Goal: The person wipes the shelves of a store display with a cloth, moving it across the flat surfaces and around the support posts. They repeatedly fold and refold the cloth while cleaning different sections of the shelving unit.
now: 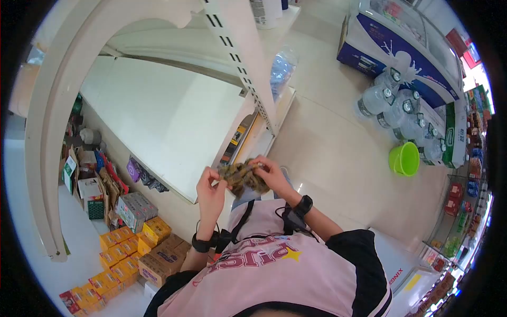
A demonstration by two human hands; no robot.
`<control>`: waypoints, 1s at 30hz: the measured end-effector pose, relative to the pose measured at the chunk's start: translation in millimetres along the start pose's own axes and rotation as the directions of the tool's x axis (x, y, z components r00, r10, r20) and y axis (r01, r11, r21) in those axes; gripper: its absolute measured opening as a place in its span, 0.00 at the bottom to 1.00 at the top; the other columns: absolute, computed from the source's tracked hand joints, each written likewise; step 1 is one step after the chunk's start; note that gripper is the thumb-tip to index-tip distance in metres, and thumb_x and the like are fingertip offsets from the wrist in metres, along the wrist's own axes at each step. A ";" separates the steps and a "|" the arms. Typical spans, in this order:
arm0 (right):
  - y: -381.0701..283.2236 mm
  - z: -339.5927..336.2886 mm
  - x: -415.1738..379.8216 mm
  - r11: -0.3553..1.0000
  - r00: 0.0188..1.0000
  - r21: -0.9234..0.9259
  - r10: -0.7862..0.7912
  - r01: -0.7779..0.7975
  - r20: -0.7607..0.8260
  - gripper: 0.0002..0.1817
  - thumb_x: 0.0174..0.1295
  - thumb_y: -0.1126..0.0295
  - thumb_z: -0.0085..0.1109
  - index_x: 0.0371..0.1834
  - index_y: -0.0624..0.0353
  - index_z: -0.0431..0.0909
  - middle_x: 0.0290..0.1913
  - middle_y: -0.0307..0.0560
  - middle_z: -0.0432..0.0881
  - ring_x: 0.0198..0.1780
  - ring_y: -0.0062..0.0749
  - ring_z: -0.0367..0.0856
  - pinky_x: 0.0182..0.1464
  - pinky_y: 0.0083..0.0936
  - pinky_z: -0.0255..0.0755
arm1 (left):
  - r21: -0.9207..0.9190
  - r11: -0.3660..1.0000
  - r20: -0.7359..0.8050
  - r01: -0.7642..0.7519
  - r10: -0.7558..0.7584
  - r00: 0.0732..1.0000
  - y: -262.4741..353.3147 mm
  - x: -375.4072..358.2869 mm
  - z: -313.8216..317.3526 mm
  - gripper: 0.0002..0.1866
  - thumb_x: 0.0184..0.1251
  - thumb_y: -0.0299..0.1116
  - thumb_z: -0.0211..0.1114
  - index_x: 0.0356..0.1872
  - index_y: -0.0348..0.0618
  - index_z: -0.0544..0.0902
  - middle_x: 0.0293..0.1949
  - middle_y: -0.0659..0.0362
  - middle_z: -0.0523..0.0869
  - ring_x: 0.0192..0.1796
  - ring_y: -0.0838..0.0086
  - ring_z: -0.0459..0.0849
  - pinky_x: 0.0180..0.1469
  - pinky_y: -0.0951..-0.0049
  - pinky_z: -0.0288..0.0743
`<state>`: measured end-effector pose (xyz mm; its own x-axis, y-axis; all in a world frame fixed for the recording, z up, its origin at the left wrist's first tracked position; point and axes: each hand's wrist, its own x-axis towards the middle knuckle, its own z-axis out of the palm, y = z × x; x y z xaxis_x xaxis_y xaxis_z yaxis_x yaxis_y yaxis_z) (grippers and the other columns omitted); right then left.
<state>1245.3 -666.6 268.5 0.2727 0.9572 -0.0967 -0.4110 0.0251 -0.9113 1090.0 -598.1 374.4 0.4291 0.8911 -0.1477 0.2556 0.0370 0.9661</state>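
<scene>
A crumpled brown and dark patterned cloth (244, 178) hangs between my two hands in front of my body. My left hand (210, 189) pinches its left end, with thumb and fingers pressed together. At the cloth's upper right, my right hand (270, 173) grips the other end between thumb and fingers. Black bands circle both wrists. The white shelf board (163, 121) lies just beyond and to the left of the cloth.
A white slotted upright (240, 58) rises past the shelf. Yellow boxes (117, 245) and brown cartons (163, 259) stand at the lower left. Large water bottles (393, 111), a green bucket (404, 159) and a blue and white freezer (401, 58) are at the right.
</scene>
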 end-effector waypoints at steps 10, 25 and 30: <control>-27.4 -2.6 137.7 0.798 0.629 -0.366 -0.603 0.479 -0.491 0.13 0.53 0.85 0.49 0.40 0.62 0.76 0.41 0.46 0.72 0.44 0.34 0.72 0.49 0.21 0.65 | 0.175 0.909 -0.112 -0.378 0.400 0.910 36.7 124.2 54.3 0.08 0.55 0.15 0.57 0.30 0.34 0.67 0.31 0.54 0.76 0.33 0.75 0.77 0.34 0.76 0.78; -10.5 47.3 86.2 0.829 0.750 -0.359 -0.548 0.428 -0.371 0.16 0.48 0.87 0.53 0.41 0.61 0.77 0.43 0.50 0.73 0.48 0.42 0.75 0.51 0.26 0.68 | 0.324 0.943 -0.180 -0.078 0.142 0.973 19.8 50.5 5.8 0.10 0.51 0.15 0.58 0.26 0.35 0.65 0.27 0.56 0.74 0.30 0.79 0.74 0.29 0.75 0.77; -31.0 18.4 127.5 0.818 0.607 -0.426 -0.573 0.386 -0.550 0.16 0.50 0.86 0.51 0.41 0.61 0.78 0.41 0.49 0.73 0.46 0.41 0.74 0.51 0.27 0.67 | 0.324 0.917 -0.106 -0.233 0.280 0.954 32.0 100.9 46.5 0.11 0.53 0.17 0.61 0.27 0.35 0.66 0.22 0.58 0.72 0.27 0.81 0.72 0.30 0.78 0.73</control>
<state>1276.8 -540.0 291.8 0.8800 0.4079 0.2435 0.1397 0.2675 -0.9534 1181.7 -528.0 380.6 0.3893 0.9086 0.1515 0.4149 -0.3199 0.8518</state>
